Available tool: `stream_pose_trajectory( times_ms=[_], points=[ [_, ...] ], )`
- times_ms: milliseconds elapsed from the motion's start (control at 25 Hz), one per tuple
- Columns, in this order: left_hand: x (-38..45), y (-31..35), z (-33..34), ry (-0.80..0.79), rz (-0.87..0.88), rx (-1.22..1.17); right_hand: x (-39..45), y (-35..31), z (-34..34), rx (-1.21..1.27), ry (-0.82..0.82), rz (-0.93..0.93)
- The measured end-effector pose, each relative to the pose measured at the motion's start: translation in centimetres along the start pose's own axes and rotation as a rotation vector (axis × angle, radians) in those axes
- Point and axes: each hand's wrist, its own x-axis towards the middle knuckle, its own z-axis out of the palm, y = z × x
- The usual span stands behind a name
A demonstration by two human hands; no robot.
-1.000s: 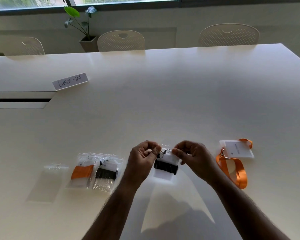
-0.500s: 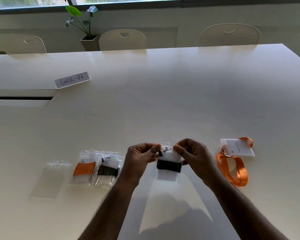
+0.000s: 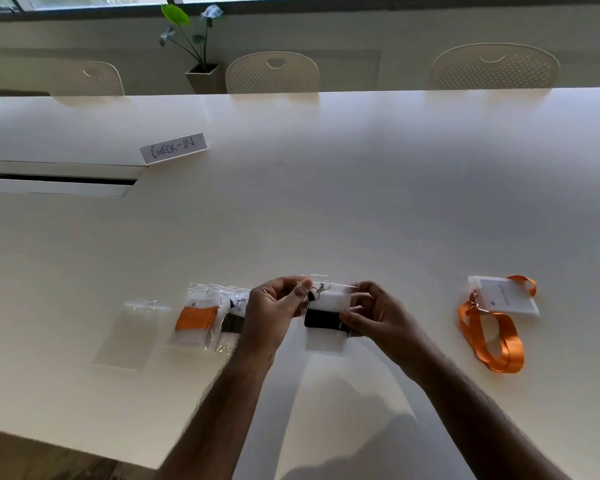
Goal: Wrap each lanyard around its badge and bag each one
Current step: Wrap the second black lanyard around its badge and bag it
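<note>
Clear bag [image 3: 326, 341] holding a badge wrapped in black lanyard [image 3: 323, 320], raised just above the white table [image 3: 361, 202]; left hand [image 3: 274, 313] pinching its top corner, right hand [image 3: 378, 317] gripping its right edge. Left: two bagged badges, orange [image 3: 196, 318] and black [image 3: 231, 322], and an empty bag [image 3: 129, 336]. Right: loose badge [image 3: 503, 296] with orange lanyard [image 3: 492, 341]. Far side: "CHECK-IN" card [image 3: 173, 147]

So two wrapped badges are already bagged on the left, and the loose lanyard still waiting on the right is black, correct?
Not quite. The head view shows the loose lanyard on the right is orange, not black. The two bagged badges, orange and black, do lie on the left.
</note>
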Motion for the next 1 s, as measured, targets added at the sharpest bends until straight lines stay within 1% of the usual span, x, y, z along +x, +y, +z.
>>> stream_pose_trajectory(
  times_ms=[240,440,560,720,840,1000],
  points=[
    [-0.8,-1.0,-4.1,-0.034,0.02,0.166,1.2,0.1,3.7,0.038,0.019,-0.006],
    [-1.0,-0.6,-7.8,0.032,0.024,0.062,2.1,0.7,7.1,0.094,-0.068,0.01],
    [-0.6,-0.4,-10.2,0.063,0.049,0.074,3.0,1.0,9.0,0.078,-0.126,0.005],
    [0.0,-0.2,-13.7,0.102,0.067,0.098,5.0,1.0,11.6,-0.17,-0.098,-0.085],
    [0.7,0.0,-15.9,0.144,0.066,0.099,6.2,0.9,13.8,-0.287,-0.086,-0.162],
    [1.3,-0.4,-18.6,0.179,0.043,0.173,7.3,1.5,15.8,-0.64,-0.109,-0.304]
  ],
)
